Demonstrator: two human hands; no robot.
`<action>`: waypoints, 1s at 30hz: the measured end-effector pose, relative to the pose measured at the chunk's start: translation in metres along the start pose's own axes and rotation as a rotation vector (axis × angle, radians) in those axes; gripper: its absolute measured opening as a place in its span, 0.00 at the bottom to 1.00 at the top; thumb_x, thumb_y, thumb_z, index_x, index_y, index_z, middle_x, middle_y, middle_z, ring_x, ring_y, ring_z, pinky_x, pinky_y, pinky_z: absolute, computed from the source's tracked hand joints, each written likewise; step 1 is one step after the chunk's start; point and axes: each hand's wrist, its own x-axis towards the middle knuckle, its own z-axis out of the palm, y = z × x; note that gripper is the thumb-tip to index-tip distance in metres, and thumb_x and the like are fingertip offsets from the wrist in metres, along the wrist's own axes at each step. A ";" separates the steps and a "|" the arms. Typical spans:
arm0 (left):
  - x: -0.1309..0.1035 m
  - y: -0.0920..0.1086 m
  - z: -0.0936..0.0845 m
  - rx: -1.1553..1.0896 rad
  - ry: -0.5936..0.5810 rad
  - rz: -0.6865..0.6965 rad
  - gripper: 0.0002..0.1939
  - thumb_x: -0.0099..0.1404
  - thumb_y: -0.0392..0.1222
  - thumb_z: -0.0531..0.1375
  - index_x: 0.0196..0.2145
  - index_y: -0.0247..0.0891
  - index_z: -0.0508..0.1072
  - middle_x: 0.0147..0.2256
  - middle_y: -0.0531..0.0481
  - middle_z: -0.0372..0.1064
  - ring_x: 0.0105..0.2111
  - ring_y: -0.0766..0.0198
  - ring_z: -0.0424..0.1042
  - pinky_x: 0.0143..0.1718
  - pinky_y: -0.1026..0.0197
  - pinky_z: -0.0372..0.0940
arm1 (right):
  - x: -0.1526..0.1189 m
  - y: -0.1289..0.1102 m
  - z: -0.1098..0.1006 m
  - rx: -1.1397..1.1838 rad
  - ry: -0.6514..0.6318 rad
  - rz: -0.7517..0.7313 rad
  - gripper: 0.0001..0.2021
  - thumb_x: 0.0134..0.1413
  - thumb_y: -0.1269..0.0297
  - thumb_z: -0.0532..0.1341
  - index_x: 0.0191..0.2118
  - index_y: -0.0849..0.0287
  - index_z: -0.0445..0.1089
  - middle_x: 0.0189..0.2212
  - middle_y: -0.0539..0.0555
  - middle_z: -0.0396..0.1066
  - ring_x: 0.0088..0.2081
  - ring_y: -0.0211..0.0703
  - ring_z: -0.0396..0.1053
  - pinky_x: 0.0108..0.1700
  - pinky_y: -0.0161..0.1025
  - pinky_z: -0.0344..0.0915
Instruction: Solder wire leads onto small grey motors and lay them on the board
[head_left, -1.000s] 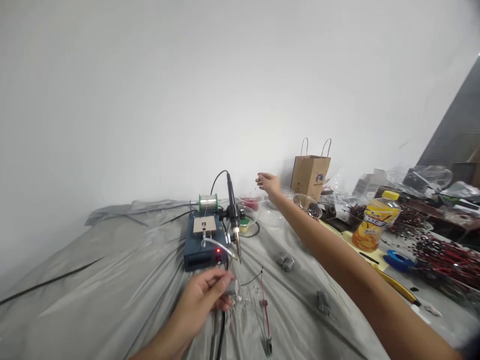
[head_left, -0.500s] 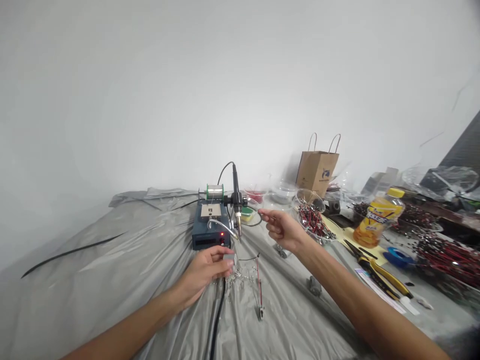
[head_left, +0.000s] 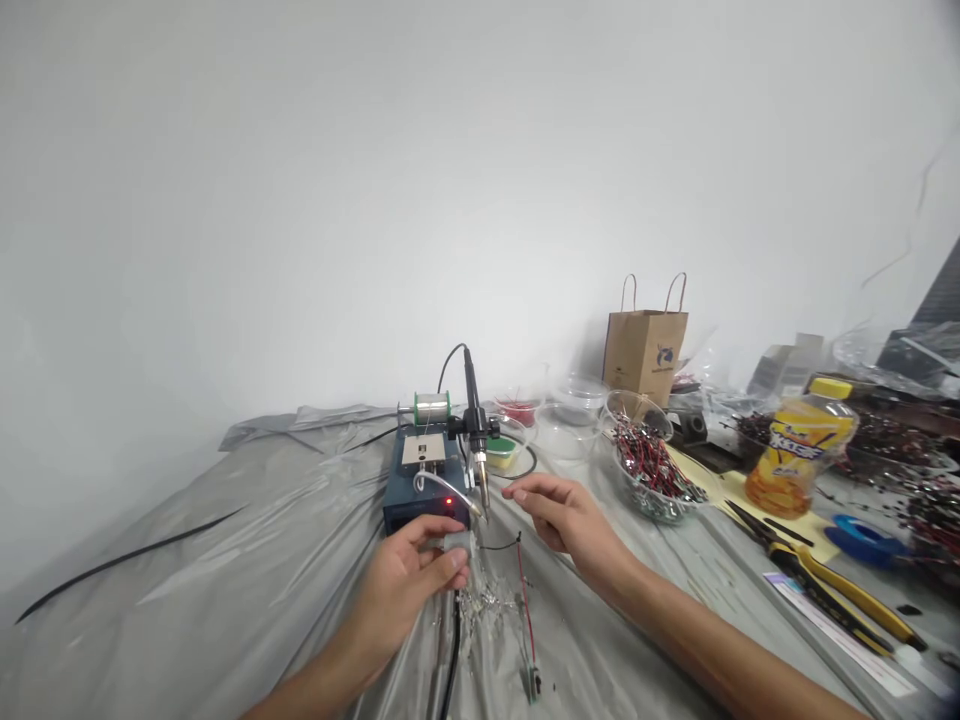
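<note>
My left hand (head_left: pixel 420 565) is closed, pinching a small grey block (head_left: pixel 457 541) between thumb and fingers just in front of the soldering station (head_left: pixel 397 500). A thin dark wire (head_left: pixel 501 546) runs right from beside the block to the upper end of a red wire (head_left: pixel 526 605), which leads down to a small dark part (head_left: pixel 535 684) on the sheet. My right hand (head_left: pixel 559 510) is right of the soldering iron (head_left: pixel 481 470), its fingertips drawn together; whatever they hold is too small to make out. The iron points downward in its holder, beside a bent feed tube (head_left: pixel 446 480).
A solder spool (head_left: pixel 432 408) sits behind the station. Solder scraps (head_left: pixel 487 600) lie on the grey sheet (head_left: pixel 187 600). Rightward are a bowl of wired parts (head_left: pixel 656 470), a yellow-capped bottle (head_left: pixel 799 450), pliers (head_left: pixel 832 590), blue tape (head_left: pixel 866 540) and a paper bag (head_left: pixel 645 355).
My right hand has come down and slightly left, closer to the iron's tip. My left hand still holds the grey block. The view has shifted a little.
</note>
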 end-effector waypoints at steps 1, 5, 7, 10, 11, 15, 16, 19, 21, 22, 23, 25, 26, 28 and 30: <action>0.000 0.001 0.001 0.006 0.006 0.006 0.29 0.56 0.55 0.75 0.46 0.34 0.74 0.31 0.51 0.72 0.31 0.65 0.73 0.37 0.63 0.70 | -0.001 0.001 0.000 -0.033 0.005 -0.017 0.20 0.53 0.51 0.70 0.41 0.65 0.78 0.16 0.42 0.51 0.18 0.27 0.44 0.21 0.32 0.37; -0.002 0.005 0.003 0.029 0.055 0.052 0.30 0.55 0.55 0.75 0.46 0.33 0.74 0.31 0.50 0.72 0.30 0.66 0.71 0.34 0.64 0.69 | -0.001 0.006 -0.001 -0.141 0.005 -0.125 0.22 0.56 0.49 0.67 0.46 0.64 0.78 0.25 0.51 0.69 0.21 0.32 0.59 0.21 0.31 0.50; -0.003 0.007 0.004 0.034 0.069 0.065 0.30 0.55 0.56 0.76 0.46 0.32 0.74 0.30 0.51 0.71 0.29 0.66 0.71 0.33 0.65 0.69 | -0.002 0.008 -0.001 -0.164 0.002 -0.145 0.23 0.57 0.47 0.67 0.48 0.62 0.77 0.31 0.55 0.74 0.26 0.36 0.67 0.22 0.32 0.56; -0.004 0.009 0.004 0.042 0.068 0.072 0.30 0.54 0.56 0.76 0.45 0.32 0.74 0.30 0.51 0.70 0.29 0.66 0.70 0.32 0.64 0.69 | -0.002 0.008 0.000 -0.171 0.030 -0.124 0.20 0.56 0.48 0.68 0.45 0.60 0.73 0.31 0.55 0.75 0.26 0.38 0.69 0.22 0.31 0.58; -0.004 0.010 0.003 0.049 0.071 0.074 0.30 0.54 0.56 0.76 0.45 0.32 0.74 0.31 0.51 0.70 0.29 0.66 0.69 0.32 0.65 0.69 | -0.001 0.007 0.000 -0.175 0.045 -0.119 0.19 0.56 0.48 0.68 0.43 0.60 0.72 0.31 0.55 0.75 0.25 0.37 0.68 0.22 0.31 0.58; -0.005 0.010 0.002 0.068 0.088 0.077 0.30 0.53 0.55 0.76 0.44 0.32 0.75 0.31 0.50 0.70 0.30 0.66 0.69 0.32 0.65 0.68 | 0.000 0.003 -0.001 -0.220 0.119 -0.149 0.17 0.56 0.49 0.66 0.39 0.59 0.70 0.25 0.49 0.68 0.20 0.33 0.60 0.21 0.32 0.56; -0.006 0.010 0.002 0.068 0.085 0.075 0.30 0.54 0.55 0.76 0.44 0.32 0.75 0.31 0.50 0.70 0.30 0.66 0.69 0.33 0.65 0.68 | 0.001 0.002 -0.001 -0.224 0.133 -0.153 0.17 0.56 0.49 0.66 0.38 0.59 0.69 0.22 0.47 0.63 0.19 0.32 0.57 0.20 0.32 0.54; -0.006 0.010 0.001 0.064 0.055 0.067 0.28 0.56 0.54 0.75 0.45 0.32 0.74 0.31 0.51 0.70 0.31 0.66 0.70 0.35 0.65 0.67 | 0.001 0.001 -0.002 -0.211 0.143 -0.141 0.16 0.56 0.49 0.65 0.36 0.58 0.68 0.17 0.43 0.53 0.18 0.31 0.49 0.19 0.32 0.46; -0.007 0.010 0.001 0.057 0.039 0.059 0.27 0.57 0.53 0.75 0.46 0.33 0.74 0.32 0.50 0.72 0.33 0.65 0.71 0.38 0.65 0.67 | 0.001 0.002 -0.002 -0.202 0.139 -0.138 0.16 0.56 0.50 0.65 0.36 0.58 0.68 0.17 0.42 0.52 0.18 0.31 0.47 0.20 0.33 0.43; -0.007 0.010 0.001 0.054 0.036 0.057 0.27 0.57 0.52 0.75 0.47 0.33 0.74 0.33 0.49 0.72 0.34 0.65 0.71 0.39 0.65 0.67 | 0.001 0.003 -0.002 -0.202 0.137 -0.142 0.16 0.56 0.50 0.66 0.37 0.59 0.68 0.18 0.43 0.52 0.18 0.31 0.46 0.20 0.33 0.43; -0.007 0.010 0.001 0.051 0.035 0.056 0.27 0.57 0.52 0.75 0.47 0.33 0.74 0.33 0.49 0.73 0.35 0.65 0.71 0.39 0.65 0.67 | 0.000 0.004 -0.002 -0.208 0.136 -0.148 0.16 0.56 0.51 0.66 0.37 0.59 0.69 0.18 0.43 0.53 0.19 0.31 0.46 0.20 0.33 0.43; -0.007 0.009 0.001 0.051 0.036 0.055 0.27 0.58 0.51 0.75 0.48 0.33 0.73 0.34 0.49 0.73 0.34 0.65 0.71 0.39 0.65 0.67 | 0.000 0.006 -0.002 -0.225 0.137 -0.169 0.15 0.57 0.51 0.66 0.38 0.59 0.70 0.20 0.44 0.55 0.20 0.31 0.47 0.21 0.33 0.42; -0.007 0.009 0.001 0.053 0.037 0.056 0.27 0.58 0.51 0.75 0.48 0.33 0.73 0.34 0.49 0.73 0.34 0.65 0.71 0.39 0.65 0.67 | 0.000 0.007 -0.003 -0.232 0.137 -0.179 0.15 0.57 0.51 0.66 0.38 0.60 0.71 0.20 0.45 0.56 0.20 0.32 0.47 0.21 0.33 0.42; -0.007 0.008 0.000 0.055 0.034 0.055 0.26 0.59 0.51 0.74 0.48 0.33 0.73 0.33 0.49 0.73 0.34 0.65 0.71 0.39 0.65 0.67 | -0.001 0.007 -0.003 -0.238 0.134 -0.187 0.15 0.58 0.51 0.66 0.38 0.60 0.72 0.21 0.46 0.57 0.21 0.32 0.47 0.22 0.34 0.42; -0.007 0.007 0.000 0.048 0.028 0.051 0.27 0.59 0.51 0.74 0.48 0.33 0.73 0.33 0.49 0.73 0.34 0.64 0.72 0.39 0.64 0.68 | -0.002 0.006 -0.002 -0.244 0.124 -0.185 0.14 0.58 0.52 0.66 0.38 0.59 0.73 0.20 0.46 0.56 0.21 0.33 0.48 0.22 0.34 0.43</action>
